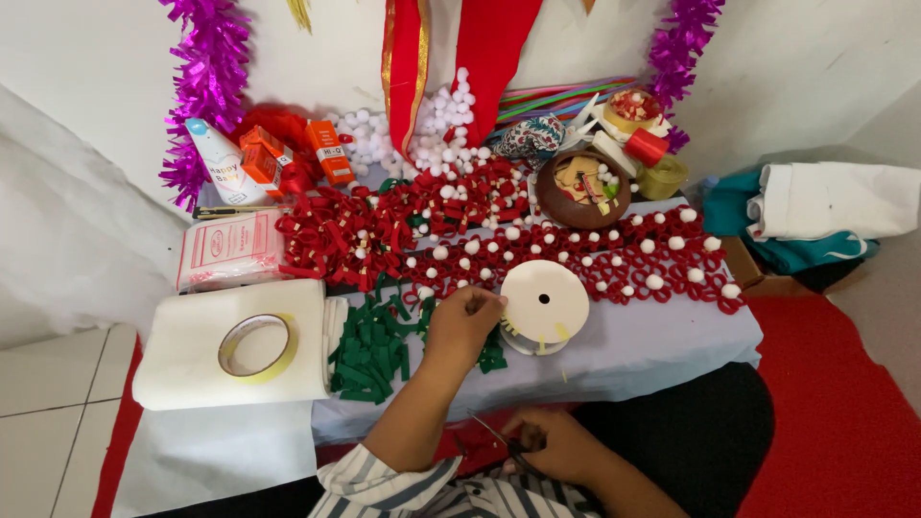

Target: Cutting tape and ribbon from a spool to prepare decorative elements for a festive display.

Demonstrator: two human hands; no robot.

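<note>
The left hand (464,324) reaches forward with the forearm bare and stretched away from the body, its back turned up and the fingertips (487,302) pinched together at the far end. The right hand (549,443) stays close in, low near the lap — fingers curled shut, knuckles up. A striped sleeve covers the left arm up to the elbow.

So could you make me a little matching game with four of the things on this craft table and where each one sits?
Things:
1. tape roll
2. white spool
3. scissors
4. brown bowl

Places:
A. in the right hand, near the lap
B. at the back, holding scraps
C. on the folded white cloth
D. beside the left hand

Pairs: 1-C, 2-D, 3-A, 4-B
</note>
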